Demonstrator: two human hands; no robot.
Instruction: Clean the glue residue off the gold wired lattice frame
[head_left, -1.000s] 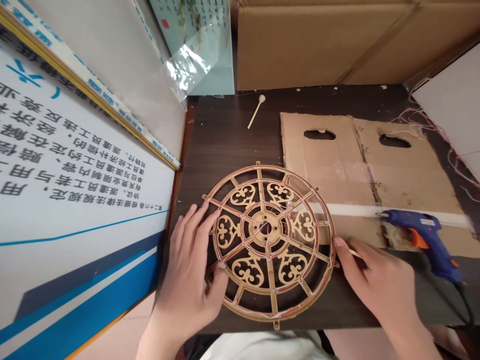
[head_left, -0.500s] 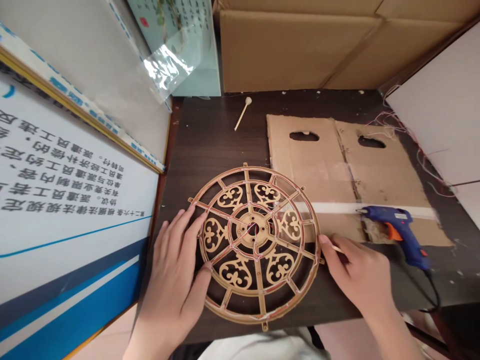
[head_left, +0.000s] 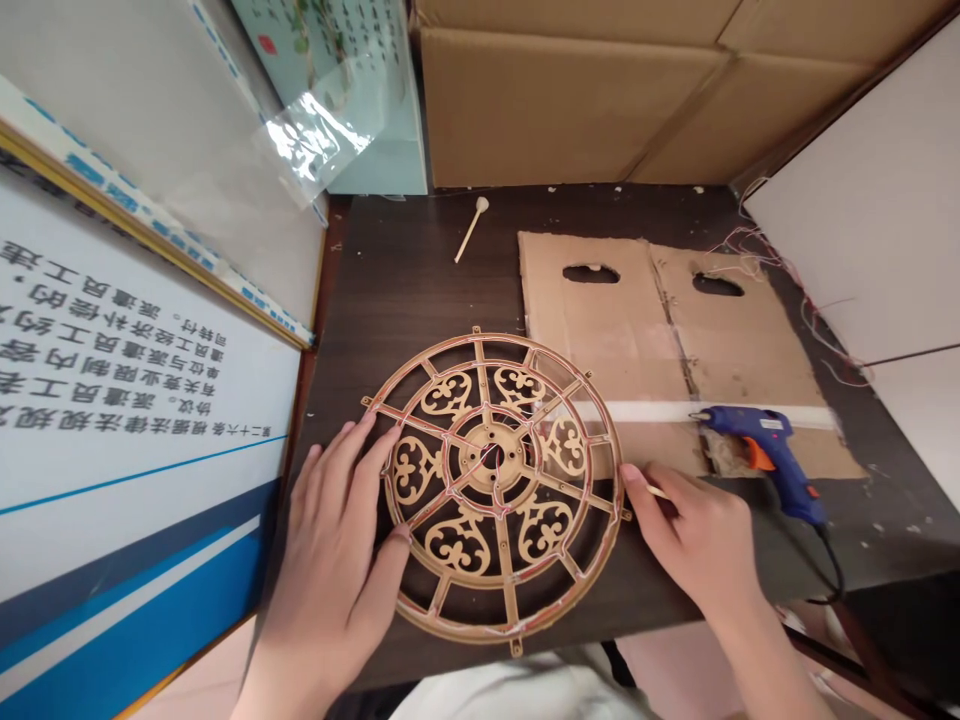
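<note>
On the dark tabletop in front of me lies a round gold-brown openwork frame (head_left: 514,452) with spokes, scrolled ornaments and small tabs on its rim. Thin red and white wires run along its rings and spokes to the centre hole. My left hand (head_left: 326,560) is spread over the left side, its fingertips and thumb touching the rim. At the right edge, my right hand (head_left: 701,540) is closed round a thin pale stick (head_left: 655,491), most of which the fingers hide. Its thumb and forefinger are at the rim.
A blue glue gun (head_left: 761,432) with an orange trigger lies on flattened cardboard (head_left: 607,335) at right, its cable trailing down. A round-headed stick (head_left: 469,232) lies farther back. Loose wires (head_left: 814,310) tangle by the white panel. A cardboard box (head_left: 562,110) and printed boards (head_left: 135,400) border the table.
The whole view has shifted, so everything appears a little farther left. Both hands keep their places on the round frame, and the stick stays in my right hand.
</note>
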